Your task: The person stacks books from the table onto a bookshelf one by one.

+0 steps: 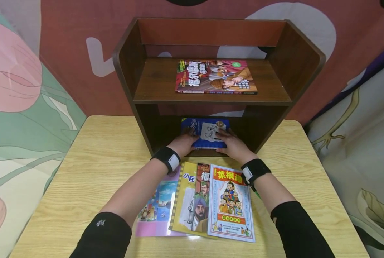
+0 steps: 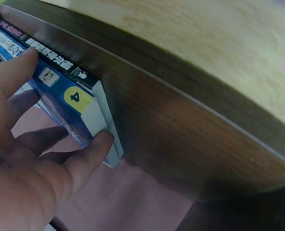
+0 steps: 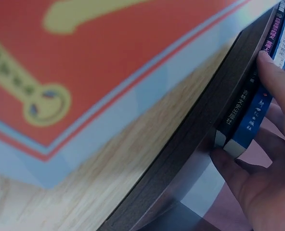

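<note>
"Four books are fanned on the table (image 1: 105, 168). Which is furthest left?"

"A pink book (image 1: 158, 229). Above its far end, my left hand (image 1: 181, 144) grips the left end of the blue book (image 1: 209, 132), thumb against the spine."

"And further along?"

"On the table, a yellow book (image 1: 183, 206), then a turban-cover book (image 1: 200, 211) overlapping it. Up in the bookcase (image 1: 298, 64), the blue book lies flat in the lower compartment, on top of a black-spined book (image 2: 56, 56). Over both, a red book (image 1: 215, 80) lies on the upper shelf (image 1: 159, 80)."

"What's at the right?"

"A white-bordered book (image 1: 232, 200) ends the fan. My right hand (image 1: 236, 146) grips the blue book's right end, fingers over the cover. I can't tell how firmly either hand squeezes."

"So which step is this?"

"Setting the blue book down and squaring it, I'd judge: the two spines already run nearly in line."

"What does the next move call for?"

"Evening both ends with light pressure, I think, then sliding my fingers out without dragging the pile askew. After that, the white-bordered book looks easiest to take, since nothing covers it."
</note>
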The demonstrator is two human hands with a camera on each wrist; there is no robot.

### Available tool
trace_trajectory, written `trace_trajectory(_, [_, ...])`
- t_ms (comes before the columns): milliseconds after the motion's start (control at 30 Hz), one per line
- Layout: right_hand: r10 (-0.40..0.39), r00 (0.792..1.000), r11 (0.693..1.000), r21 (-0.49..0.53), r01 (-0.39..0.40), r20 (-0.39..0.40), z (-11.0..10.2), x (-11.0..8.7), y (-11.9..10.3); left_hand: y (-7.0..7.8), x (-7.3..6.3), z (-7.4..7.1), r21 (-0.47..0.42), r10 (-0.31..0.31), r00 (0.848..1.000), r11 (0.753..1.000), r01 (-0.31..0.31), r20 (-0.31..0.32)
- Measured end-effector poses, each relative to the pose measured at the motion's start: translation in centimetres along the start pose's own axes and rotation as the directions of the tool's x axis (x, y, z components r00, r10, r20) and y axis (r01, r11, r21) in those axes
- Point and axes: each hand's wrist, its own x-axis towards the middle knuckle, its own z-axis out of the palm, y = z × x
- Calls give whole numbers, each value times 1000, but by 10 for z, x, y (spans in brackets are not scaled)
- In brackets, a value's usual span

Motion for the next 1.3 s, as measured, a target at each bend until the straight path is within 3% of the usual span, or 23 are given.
trace_trajectory(367, [-7,1000,1000,10,7,6,0,1,0,4,2,1,62,-21,1000,998,22,-6])
trace_trajectory(633, [-43,999,998,-51,42,-25,0,-1,-6,9,0,-1,39,-71,997,997,71,8])
trace_trajectory(967, [21,1000,984,-179,-24,-18,6,-3,-11,8,-4,-3,76,-105,993,992,101,59])
trace_trajectory(1300, [34,999,977,-209,-37,-16,7,-10,-16,15,-15,-6,84,-112,993,990,110,24])
